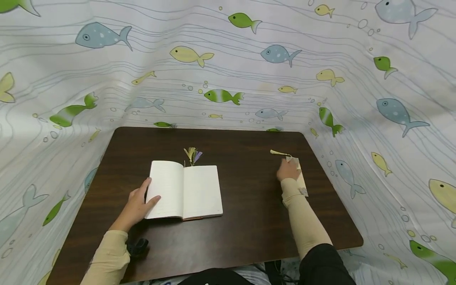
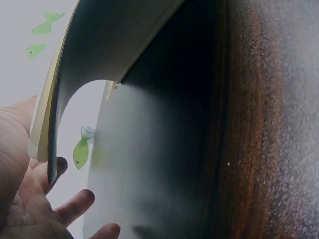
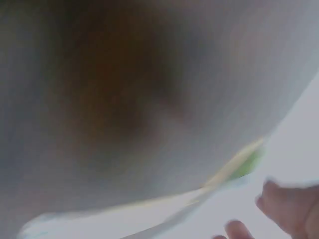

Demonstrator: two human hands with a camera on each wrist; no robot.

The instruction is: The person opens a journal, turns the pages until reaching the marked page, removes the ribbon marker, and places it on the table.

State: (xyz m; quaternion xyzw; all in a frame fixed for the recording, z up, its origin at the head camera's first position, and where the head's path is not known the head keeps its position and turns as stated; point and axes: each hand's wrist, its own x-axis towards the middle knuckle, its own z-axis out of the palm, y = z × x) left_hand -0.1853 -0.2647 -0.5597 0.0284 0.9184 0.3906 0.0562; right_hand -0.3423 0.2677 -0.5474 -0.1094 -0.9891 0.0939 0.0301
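Note:
An open book [image 1: 202, 192] with blank-looking cream pages lies on the dark brown table [image 1: 246, 229]. My left hand [image 1: 137, 208] grips its left side, the thumb resting on the page near the outer edge. In the left wrist view, the cover and pages [image 2: 50, 109] pass between my thumb side and fingers, and the cover curves up off the table. My right hand [image 1: 289, 170] is at a pale bookmark [image 1: 302, 184] on the right, overlapping its upper left edge. A yellow tassel [image 1: 279, 152] extends leftward from the bookmark's top. The right wrist view is blurred; its fingers [image 3: 286, 206] show apart.
Yellow and purple tassels [image 1: 192, 155] stick out above the book's top edge. A black strap or device [image 1: 137, 247] sits by my left wrist. Fish-printed white cloth [image 1: 221, 71] rises behind the table and at both sides.

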